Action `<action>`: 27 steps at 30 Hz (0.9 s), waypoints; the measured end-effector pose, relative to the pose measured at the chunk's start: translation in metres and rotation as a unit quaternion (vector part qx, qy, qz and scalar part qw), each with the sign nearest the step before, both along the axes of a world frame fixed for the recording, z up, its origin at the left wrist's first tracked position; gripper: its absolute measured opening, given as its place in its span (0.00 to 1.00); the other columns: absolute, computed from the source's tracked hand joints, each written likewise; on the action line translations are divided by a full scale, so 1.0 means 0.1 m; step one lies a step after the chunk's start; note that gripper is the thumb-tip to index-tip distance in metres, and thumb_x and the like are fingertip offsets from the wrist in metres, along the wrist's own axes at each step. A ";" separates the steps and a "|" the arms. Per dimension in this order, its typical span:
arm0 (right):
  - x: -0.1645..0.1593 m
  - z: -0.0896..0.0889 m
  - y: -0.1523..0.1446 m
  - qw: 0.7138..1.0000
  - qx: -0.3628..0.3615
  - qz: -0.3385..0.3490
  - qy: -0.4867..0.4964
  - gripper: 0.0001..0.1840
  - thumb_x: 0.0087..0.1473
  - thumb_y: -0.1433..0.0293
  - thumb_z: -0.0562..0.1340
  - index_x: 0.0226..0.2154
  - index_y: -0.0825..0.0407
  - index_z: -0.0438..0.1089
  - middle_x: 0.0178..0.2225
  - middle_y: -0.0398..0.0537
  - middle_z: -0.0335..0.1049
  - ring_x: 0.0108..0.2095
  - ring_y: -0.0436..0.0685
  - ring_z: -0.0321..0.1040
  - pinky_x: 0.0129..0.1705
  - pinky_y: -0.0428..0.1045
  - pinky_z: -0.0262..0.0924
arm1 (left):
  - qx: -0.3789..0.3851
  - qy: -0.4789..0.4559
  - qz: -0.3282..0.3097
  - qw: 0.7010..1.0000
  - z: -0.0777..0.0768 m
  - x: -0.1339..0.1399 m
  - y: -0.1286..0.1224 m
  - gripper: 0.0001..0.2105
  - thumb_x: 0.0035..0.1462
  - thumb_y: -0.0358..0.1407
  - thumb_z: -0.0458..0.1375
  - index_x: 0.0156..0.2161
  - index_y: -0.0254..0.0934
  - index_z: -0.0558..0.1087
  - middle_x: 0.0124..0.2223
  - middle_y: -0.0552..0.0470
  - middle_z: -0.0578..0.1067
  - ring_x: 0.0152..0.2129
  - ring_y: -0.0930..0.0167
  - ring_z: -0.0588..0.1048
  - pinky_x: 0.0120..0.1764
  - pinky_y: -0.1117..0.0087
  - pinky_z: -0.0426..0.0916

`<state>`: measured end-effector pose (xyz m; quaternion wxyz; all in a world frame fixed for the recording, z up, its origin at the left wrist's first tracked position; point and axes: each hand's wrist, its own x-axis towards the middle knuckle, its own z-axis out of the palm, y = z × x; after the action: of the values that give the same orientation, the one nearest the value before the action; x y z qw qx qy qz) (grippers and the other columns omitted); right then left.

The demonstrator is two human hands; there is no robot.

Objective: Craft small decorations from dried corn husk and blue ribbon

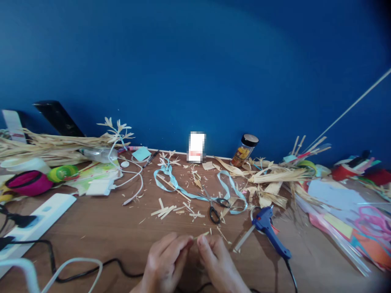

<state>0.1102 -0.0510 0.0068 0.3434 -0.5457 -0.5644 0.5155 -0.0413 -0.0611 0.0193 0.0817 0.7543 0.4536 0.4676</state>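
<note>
At the front middle of the table, my left hand (168,258) and my right hand (215,258) are close together, thumbs and fingers pinched. Between their fingertips runs a thin pale strip (206,234), its tip poking out above the right thumb; most of it is hidden. Just beyond the hands lie black-handled scissors (215,211) and a light blue ribbon (191,196). Short cut straw-coloured strips (166,211) are scattered left of the scissors. To the right of my right hand rests a blue glue gun (270,232) with a clear glue stick.
A white power strip (51,217) and cables occupy the left side, near a white charger (99,187). Dried husk bundles (61,146) lie along the blue wall. A black-lidded jar (244,150) leans at the back. Plastic packets (345,228) cover the right side.
</note>
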 end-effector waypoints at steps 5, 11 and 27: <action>-0.04 -0.07 -0.04 0.995 0.022 -0.090 -0.043 0.25 0.47 0.49 0.55 0.15 0.51 0.61 0.15 0.41 0.58 0.19 0.50 0.55 0.20 0.45 0.49 | 0.036 0.072 -0.005 0.997 -0.04 0.02 -0.02 0.06 0.53 0.27 0.53 0.31 0.37 0.71 0.20 0.55 0.65 0.17 0.76 0.64 0.22 0.77 0.59; 0.00 0.11 0.01 0.999 0.041 0.023 -0.027 0.27 0.53 0.52 0.51 0.12 0.51 0.61 0.12 0.41 0.58 0.17 0.49 0.55 0.21 0.44 0.48 | -0.021 0.059 -0.037 0.997 -0.03 0.00 0.00 0.07 0.55 0.29 0.52 0.28 0.37 0.70 0.21 0.54 0.66 0.18 0.76 0.65 0.22 0.78 0.59; 0.16 0.35 0.09 0.991 0.047 0.090 -0.084 0.14 0.53 0.66 0.55 0.21 0.54 0.69 0.20 0.41 0.66 0.24 0.50 0.60 0.26 0.43 0.51 | -0.212 0.003 -0.055 0.976 0.09 -0.02 0.00 0.09 0.54 0.34 0.54 0.25 0.38 0.70 0.21 0.56 0.69 0.18 0.76 0.68 0.22 0.78 0.60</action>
<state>0.1263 -0.0425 0.0422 0.2724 -0.5173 -0.6619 0.4691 -0.0435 -0.0608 0.0281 0.2637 0.7450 0.5004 0.3536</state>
